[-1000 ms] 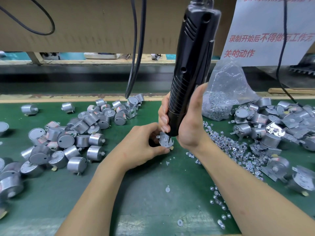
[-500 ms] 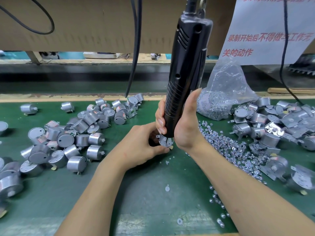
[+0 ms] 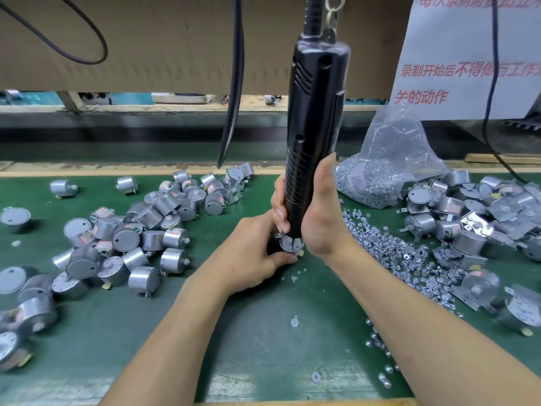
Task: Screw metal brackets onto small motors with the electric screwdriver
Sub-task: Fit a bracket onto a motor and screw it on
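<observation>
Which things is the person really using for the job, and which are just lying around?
For the job: electric screwdriver, gripped by the right hand; small motor, held by the left hand; loose screws; pile of motors.
Lying about: paper sign; black cable.

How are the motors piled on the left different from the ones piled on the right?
The left pile is mostly plain round cans; the right pile wears flat metal brackets with tabs. The left pile lies on bare green mat; the right pile sits beside loose screws and a plastic bag. Both are small silver motors.
</observation>
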The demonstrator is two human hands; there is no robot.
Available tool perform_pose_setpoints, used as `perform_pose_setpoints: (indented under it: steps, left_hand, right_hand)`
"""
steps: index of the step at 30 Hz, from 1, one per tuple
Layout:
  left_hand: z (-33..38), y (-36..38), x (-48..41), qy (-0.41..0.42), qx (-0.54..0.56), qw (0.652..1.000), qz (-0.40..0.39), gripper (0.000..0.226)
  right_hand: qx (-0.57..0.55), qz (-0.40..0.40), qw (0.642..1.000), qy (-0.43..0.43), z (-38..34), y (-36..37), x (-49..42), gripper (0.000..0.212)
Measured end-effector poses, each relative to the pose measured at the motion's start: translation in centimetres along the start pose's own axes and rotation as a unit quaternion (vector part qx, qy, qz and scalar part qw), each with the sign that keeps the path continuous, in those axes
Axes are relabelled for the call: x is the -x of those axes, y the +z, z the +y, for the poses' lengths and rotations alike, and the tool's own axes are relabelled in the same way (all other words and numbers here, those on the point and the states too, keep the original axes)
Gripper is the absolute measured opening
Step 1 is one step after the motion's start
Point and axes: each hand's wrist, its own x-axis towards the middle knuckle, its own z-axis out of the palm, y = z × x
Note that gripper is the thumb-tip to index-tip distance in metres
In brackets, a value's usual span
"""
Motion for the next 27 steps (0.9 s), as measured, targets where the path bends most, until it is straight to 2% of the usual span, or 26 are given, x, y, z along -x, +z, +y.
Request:
perform_pose_setpoints:
  steps: [10,15,17,22,27]
  left_hand:
    - [0.1,0.0,0.0,0.009,-0.001,1.000,0.015,0.037]
    - [0.0,0.1,0.1,0.007,0.013,1.000,0.015,0.034]
    - [-0.2,0.3,0.1,-0.009,0.026,1.000,0.014,0.035]
    - [-0.1,0.7,0.2,-0.019,0.017,1.000,0.017,0.037]
    - [0.3,0.8,0.2,-0.009,0.027,0.999,0.028,0.027]
  right_hand:
    - [0.043,0.062,0.997,-0.025,-0.2,0.5,0.0,0.080]
    - [-0.040,-0.041,0.998,-0.033,-1.0,-0.8,0.0,0.082]
    - [-0.051,-0.051,0.997,-0.041,-2.0,-1.9,-0.4,0.080]
    - [0.014,0.038,0.998,-0.039,-2.6,-5.2,-1.2,0.085]
    - [0.046,0.076,0.996,-0.022,-2.0,-6.9,-1.6,0.087]
